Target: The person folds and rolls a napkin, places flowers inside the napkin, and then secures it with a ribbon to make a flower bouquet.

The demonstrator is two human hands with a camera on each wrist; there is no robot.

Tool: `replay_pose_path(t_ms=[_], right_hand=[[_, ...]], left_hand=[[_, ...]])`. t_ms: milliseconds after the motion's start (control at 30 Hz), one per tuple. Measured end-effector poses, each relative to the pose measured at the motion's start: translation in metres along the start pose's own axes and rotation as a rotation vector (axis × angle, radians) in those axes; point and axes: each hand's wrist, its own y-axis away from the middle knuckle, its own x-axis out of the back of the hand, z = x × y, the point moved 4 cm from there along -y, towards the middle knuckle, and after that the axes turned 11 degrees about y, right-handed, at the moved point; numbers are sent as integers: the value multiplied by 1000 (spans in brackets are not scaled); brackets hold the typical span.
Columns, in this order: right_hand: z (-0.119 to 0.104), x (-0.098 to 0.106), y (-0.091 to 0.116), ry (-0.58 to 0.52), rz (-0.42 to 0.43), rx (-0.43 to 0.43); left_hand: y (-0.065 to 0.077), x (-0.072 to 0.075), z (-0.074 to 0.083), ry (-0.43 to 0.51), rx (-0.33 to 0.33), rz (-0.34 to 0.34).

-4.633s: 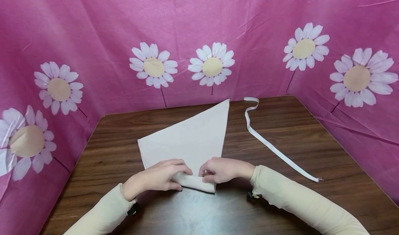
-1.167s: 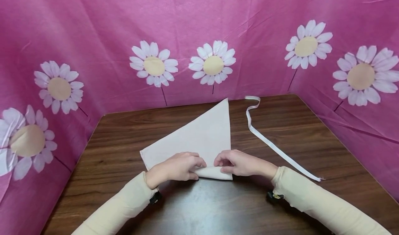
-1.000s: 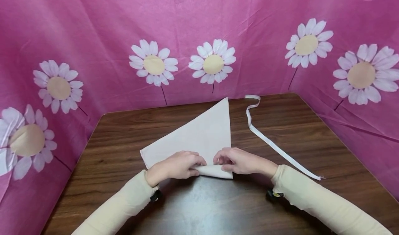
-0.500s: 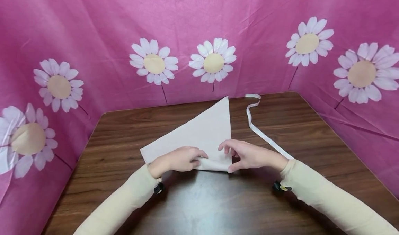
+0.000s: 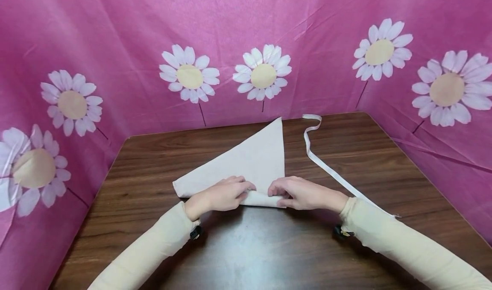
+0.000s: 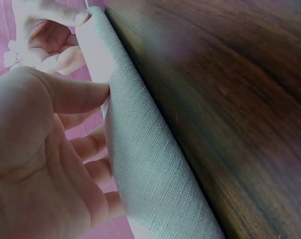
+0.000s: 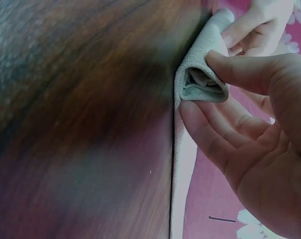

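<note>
An off-white cloth point(image 5: 257, 159) lies on the wooden table, its near edge rolled into a tube and its far part flat, tapering to a corner at the back. My left hand point(image 5: 226, 194) pinches the roll left of its middle, thumb on the near side and fingers on the far side. At the right end my right hand point(image 5: 305, 194) grips the roll between thumb and fingers. The right wrist view shows the hollow, layered end of the roll point(image 7: 194, 62). In the left wrist view the woven roll point(image 6: 145, 129) runs along past both hands.
A thin white ribbon point(image 5: 332, 173) lies in a wavy line on the right of the table point(image 5: 246, 247), its near end by the right sleeve. A pink curtain point(image 5: 226, 21) printed with daisies surrounds the table's back and sides.
The roll has moved away from the person, with less flat cloth showing beyond it. Half a second ago the right hand's fingers were spread; now they have closed on the roll's right end.
</note>
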Motion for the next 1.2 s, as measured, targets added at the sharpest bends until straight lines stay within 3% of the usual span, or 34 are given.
replay_pose_path(t_ms=[167, 400, 533, 633, 900, 1200], right_hand=[[1, 3, 0, -11, 2, -5], [11, 3, -2, -85, 17, -101], [13, 4, 0, -73, 32, -131], [10, 8, 4, -5, 62, -152], [-12, 9, 12, 155, 77, -63], [-3, 1, 4, 205, 78, -23]], left_hand=[[2, -1, 2, -9, -14, 14], [4, -4, 0, -64, 26, 14], [1, -3, 0, -94, -12, 54], [-1, -3, -1, -106, -43, 76], [-8, 0, -2, -16, -87, 67], [-13, 3, 0, 46, -58, -3]])
